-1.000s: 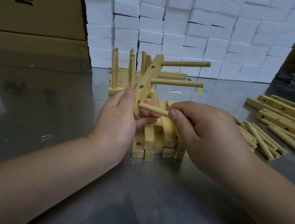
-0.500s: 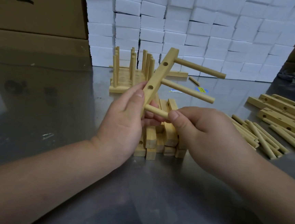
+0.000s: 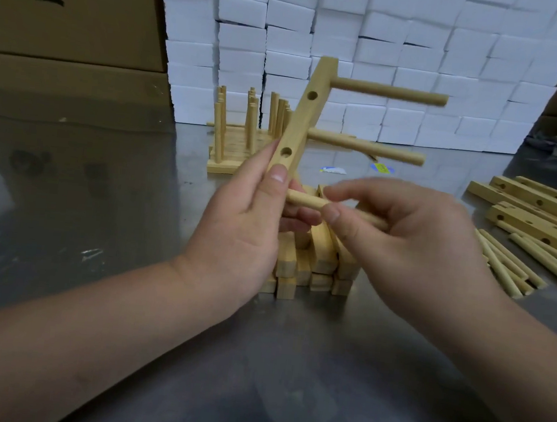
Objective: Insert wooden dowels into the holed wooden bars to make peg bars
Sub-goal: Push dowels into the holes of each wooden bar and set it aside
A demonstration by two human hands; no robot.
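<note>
My left hand grips the lower end of a holed wooden bar that tilts up and to the right. Two dowels stick out of the bar to the right, an upper dowel and a middle dowel. Two open holes show on the bar's side face. My right hand pinches a third dowel between thumb and forefinger. That dowel's left end sits at the bar's bottom end, behind my left thumb, and the joint itself is hidden.
A stack of wooden bars lies on the steel table under my hands. Finished peg bars stand behind. Loose dowels and holed bars lie at the right. White foam blocks and cardboard boxes wall the back.
The bar has swung more upright in my left hand. My right hand has loosened from a fist to a finger-and-thumb pinch on the third dowel, with more of the dowel showing.
</note>
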